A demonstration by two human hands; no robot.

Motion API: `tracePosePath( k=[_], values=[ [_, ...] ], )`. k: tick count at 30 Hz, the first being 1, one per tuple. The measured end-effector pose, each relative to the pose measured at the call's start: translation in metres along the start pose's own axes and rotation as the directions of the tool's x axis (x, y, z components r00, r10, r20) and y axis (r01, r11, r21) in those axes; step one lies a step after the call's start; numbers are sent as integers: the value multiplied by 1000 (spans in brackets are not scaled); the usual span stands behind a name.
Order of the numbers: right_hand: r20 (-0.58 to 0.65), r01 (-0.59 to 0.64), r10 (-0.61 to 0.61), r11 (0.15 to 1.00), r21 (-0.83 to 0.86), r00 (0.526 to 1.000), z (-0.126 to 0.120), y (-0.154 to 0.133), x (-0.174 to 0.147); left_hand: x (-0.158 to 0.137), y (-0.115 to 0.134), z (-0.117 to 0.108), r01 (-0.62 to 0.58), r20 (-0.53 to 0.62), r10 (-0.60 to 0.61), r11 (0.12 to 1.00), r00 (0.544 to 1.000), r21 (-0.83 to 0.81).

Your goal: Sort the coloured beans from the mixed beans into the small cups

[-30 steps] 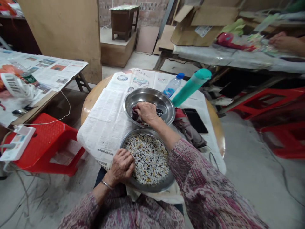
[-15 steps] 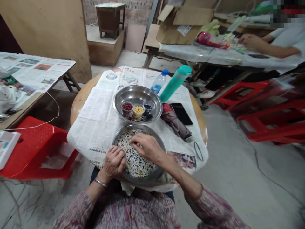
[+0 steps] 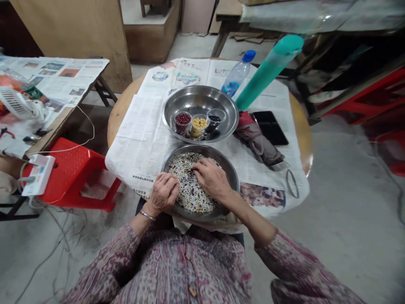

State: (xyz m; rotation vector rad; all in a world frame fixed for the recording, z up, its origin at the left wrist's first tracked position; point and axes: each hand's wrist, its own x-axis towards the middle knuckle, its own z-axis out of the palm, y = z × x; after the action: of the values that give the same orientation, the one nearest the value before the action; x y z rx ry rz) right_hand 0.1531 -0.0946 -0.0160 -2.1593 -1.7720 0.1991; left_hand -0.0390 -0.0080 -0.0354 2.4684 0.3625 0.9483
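A steel basin (image 3: 233, 171) in front of me holds mixed grains (image 3: 194, 192), mostly white with yellow and dark beans among them. My right hand (image 3: 212, 177) is over the basin, its fingertips pinched together at the surface of the grains; whatever is between them is too small to see. At the left rim, my left hand (image 3: 163, 191) is curled closed, and its contents are hidden. Behind stands a second steel basin (image 3: 196, 96) with a cup of red beans (image 3: 182, 120), a cup of yellow beans (image 3: 199, 123) and a cup of black beans (image 3: 215, 117). Loose beans lie beside the cups.
Newspaper (image 3: 133, 139) covers the round table (image 3: 302, 131). Right of the basins are a water bottle (image 3: 237, 74), a teal cylinder (image 3: 268, 71), a folded umbrella (image 3: 257, 143) and a black phone (image 3: 270, 126). A red stool (image 3: 76, 169) with a power strip (image 3: 39, 175) stands left.
The view has tilted down and shifted left, so the co-worker is out of sight. My right hand has lowered its fingertips into the grains. My left hand stays curled at the rim.
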Motion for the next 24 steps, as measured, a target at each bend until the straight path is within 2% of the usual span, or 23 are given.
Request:
tracePosePath(
  k=[3,6,8,11,13,15,17,20,22,24],
  values=[
    [-33,-12,13,1000,27,999,7,-13,12,-1,0,0,-6,-5,6,1000,1000,-10],
    [47,124,-129,988,96,991,14,-32,16,-4,1,1,39,-28,-41,998,999,-38],
    [102,230,-246,962,148,964,17,-40,14,-5,1,1,69,-58,-72,996,996,-58],
    [154,340,-374,917,208,915,16,-40,4,-5,0,1,61,-65,-65,997,996,-57],
    [193,376,-411,906,196,891,12,-32,-6,-5,-1,1,46,-55,-49,998,997,-45],
    [232,354,-375,927,128,898,4,-20,-14,-4,-1,1,42,-46,-43,999,998,-30],
    [224,255,-257,966,40,940,-7,-4,-21,-3,-1,1,34,-42,-35,999,998,-20],
    [84,49,-46,998,-28,995,-19,15,-26,-2,-2,1,11,-53,-12,1000,999,-25],
    [-9,-62,61,996,-71,998,-20,18,-27,-2,-2,1,10,-51,-11,1000,999,-16],
    [-30,-117,115,988,-105,993,-16,13,-27,-2,-1,1,27,-31,-27,1000,999,3]
  ],
)
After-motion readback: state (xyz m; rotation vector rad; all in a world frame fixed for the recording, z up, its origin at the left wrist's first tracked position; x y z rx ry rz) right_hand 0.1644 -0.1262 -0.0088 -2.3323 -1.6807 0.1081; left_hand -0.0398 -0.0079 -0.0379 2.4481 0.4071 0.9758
